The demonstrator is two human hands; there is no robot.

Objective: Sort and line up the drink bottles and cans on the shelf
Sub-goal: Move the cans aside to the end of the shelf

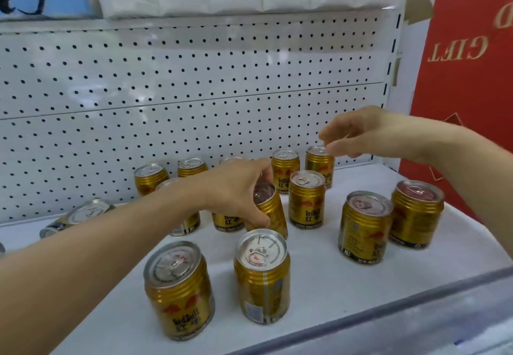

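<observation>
- Head view: my left hand (236, 188) reaches into the middle of the shelf (319, 265), and its fingers (256, 217) are curled round a tilted gold can (270, 210) that leans out of line among the upright ones.
- My right hand (361, 132) hovers over the back-right can (319, 160). The fingers hang loosely curled and hold nothing, their tips just above the can's lid; whether they touch it I cannot tell.
- The other gold cans stand scattered: a rough row along the pegboard back (166, 90), a pair at the right (391, 221), two near the front edge (216, 285), and one lying on its side at far left (80, 214).
- I judge the step in hand to be moving the tilted can towards a row, with the sorting still at an early stage.
- The next move calls for setting this can upright beside a neighbour without knocking the close-packed ones, labels facing front; the toppled can still needs standing up.
</observation>
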